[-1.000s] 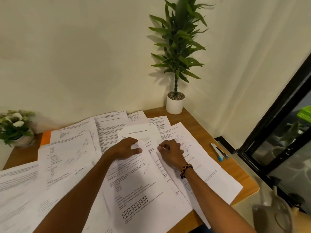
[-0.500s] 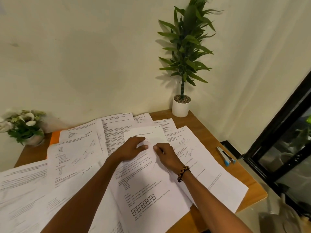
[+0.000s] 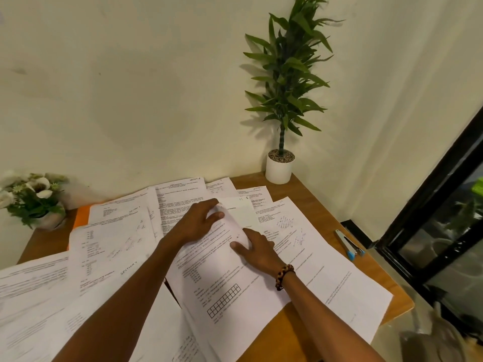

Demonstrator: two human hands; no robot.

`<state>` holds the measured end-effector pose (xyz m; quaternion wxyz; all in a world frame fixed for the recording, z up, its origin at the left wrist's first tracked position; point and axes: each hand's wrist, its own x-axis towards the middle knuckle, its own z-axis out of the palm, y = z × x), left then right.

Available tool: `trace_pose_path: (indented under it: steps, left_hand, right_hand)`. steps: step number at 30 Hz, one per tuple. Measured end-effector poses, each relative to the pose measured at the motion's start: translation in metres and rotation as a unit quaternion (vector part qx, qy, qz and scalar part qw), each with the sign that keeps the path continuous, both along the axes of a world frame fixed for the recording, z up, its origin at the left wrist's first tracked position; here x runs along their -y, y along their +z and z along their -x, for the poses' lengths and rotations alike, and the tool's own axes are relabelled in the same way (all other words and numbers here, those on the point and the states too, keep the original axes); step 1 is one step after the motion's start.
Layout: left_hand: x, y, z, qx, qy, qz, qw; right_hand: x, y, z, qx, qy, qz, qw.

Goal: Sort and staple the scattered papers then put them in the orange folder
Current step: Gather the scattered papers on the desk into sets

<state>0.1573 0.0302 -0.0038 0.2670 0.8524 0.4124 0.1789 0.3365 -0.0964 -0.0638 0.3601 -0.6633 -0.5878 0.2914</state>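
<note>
Papers (image 3: 235, 291): the near sheet with the printed grid lies flat on the table (image 3: 300, 333) under both your forearms, overlapping others on every side. White, thin, loose, dense with print; some carry handwritten marks such as "SECTION 4". None looks stapled from here.

Risk, near: your forearms rest across several sheets. Drag an arm and you will likely skew or slide them, and the ones on the front edge could go over.

Right hand (image 3: 257, 250): fingers straight and spread, pressing flat on the middle sheet.

Left hand (image 3: 198, 222): fingers curled over the top corner of that sheet, thumb under it, the corner lifted and bowed. Risk here: pull while your right hand pins the page and it may crease or tear; thin sheets cling, so you may lift two at once and mis-sort.

Farther left, the orange folder (image 3: 82, 216) shows only as a corner, buried under papers. Pulling it free could scatter whatever you have sorted.

Right edge: stapler (image 3: 349, 245), well apart from both hands, close to the table edge. A sweeping sheet could knock it off.

Far: potted plant (image 3: 280, 167) in the corner, flower pot (image 3: 39, 205) at far left. Both near the paper spread; a shove could tip them.
</note>
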Motion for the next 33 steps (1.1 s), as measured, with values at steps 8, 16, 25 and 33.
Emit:
trace_pose_path:
  steps: [8,16,25,33]
  left_hand:
    - [-0.016,0.018,-0.005,-0.035,0.001,-0.038,0.999]
    - [-0.036,0.044,0.006,-0.027,0.011,-0.053,0.998]
    - [-0.056,0.105,0.038,0.029,0.008,-0.118,0.993]
    - [-0.051,0.107,0.044,0.084,-0.003,-0.102,0.991]
  right_hand:
    - [0.007,-0.004,0.000,-0.015,-0.025,0.004,1.000]
    - [0.000,0.002,0.003,-0.022,-0.012,0.062,0.998]
    - [0.009,0.010,0.002,-0.093,-0.039,0.086,0.991]
    - [0.003,0.003,0.002,-0.124,-0.020,0.071,0.990]
